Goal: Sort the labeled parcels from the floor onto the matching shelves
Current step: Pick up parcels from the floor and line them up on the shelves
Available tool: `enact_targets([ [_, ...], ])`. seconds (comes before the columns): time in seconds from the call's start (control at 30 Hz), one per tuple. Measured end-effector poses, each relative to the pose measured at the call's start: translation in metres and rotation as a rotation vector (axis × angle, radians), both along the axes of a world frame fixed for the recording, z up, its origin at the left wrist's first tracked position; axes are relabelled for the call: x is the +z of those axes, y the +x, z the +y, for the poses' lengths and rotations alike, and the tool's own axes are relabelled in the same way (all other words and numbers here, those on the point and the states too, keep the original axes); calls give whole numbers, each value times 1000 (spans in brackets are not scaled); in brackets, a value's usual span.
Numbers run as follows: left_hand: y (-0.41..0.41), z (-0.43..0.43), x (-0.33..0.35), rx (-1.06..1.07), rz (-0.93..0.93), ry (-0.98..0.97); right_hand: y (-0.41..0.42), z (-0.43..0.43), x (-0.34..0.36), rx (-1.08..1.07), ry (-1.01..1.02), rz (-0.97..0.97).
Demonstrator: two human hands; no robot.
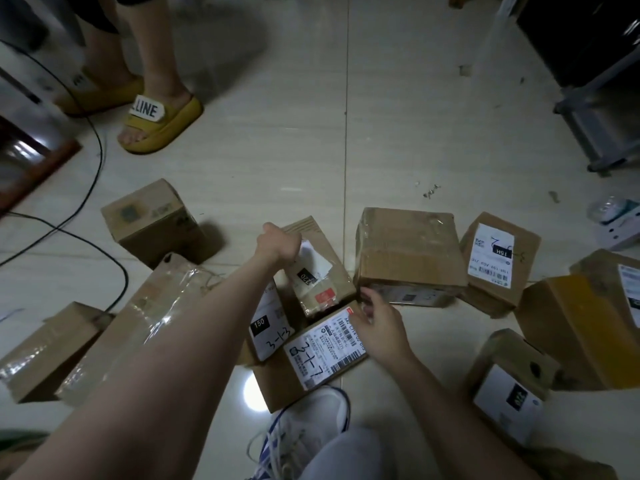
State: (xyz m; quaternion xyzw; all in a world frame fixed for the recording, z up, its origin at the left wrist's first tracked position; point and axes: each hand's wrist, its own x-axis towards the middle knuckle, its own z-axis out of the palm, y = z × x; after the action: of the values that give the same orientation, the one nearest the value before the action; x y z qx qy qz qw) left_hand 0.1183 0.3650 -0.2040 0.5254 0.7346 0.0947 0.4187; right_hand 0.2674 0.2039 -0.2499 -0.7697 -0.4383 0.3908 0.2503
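Note:
Several brown cardboard parcels lie on the tiled floor around me. My left hand (277,242) grips the far top edge of a small parcel with a "220" label (317,271), which stands tilted. My right hand (379,317) touches the far corner of a parcel marked "3-1-7" (322,348) with its fingers loosely bent. Between them a parcel marked "150" and "3-1-3" (270,323) leans, partly hidden by my left forearm.
A large taped box (408,254) and a labeled "15H" parcel (495,261) lie to the right, more parcels at far right and left. A person in yellow sandals (162,123) stands at the upper left. Black cables (100,161) cross the floor. A metal shelf leg (602,133) stands at the upper right.

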Motion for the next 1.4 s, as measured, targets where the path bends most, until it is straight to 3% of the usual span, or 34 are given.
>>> enact_targets([
  [0.23,-1,-5,6,52,-405,-162,-5,12,8,-89,-47,159],
  [0.5,12,-29,5,43,-519,-394,18,11,10,-408,-45,412],
  [0.67,38,-37,9,-31,-438,-183,28,14,27,-602,54,628],
  [0.73,47,-39,14,-9,-485,-195,33,16,37,-680,115,654],
  [0.8,55,-41,20,-14,-584,-250,40,14,47,-703,137,645],
  [0.9,68,-45,25,-90,-585,-222,55,7,59,-664,129,531],
  [1.07,94,-60,30,44,-514,45,88,-5,75,-596,35,499],
  [1.17,108,-65,40,201,-525,251,107,-22,82,-470,-80,636],
  [1.23,123,-64,55,258,-639,272,119,-33,90,-482,-26,759],
  [1.33,154,-62,77,183,-748,197,135,-50,107,-611,127,968],
  [1.4,179,-65,90,24,-700,125,141,-59,119,-690,221,1095],
])
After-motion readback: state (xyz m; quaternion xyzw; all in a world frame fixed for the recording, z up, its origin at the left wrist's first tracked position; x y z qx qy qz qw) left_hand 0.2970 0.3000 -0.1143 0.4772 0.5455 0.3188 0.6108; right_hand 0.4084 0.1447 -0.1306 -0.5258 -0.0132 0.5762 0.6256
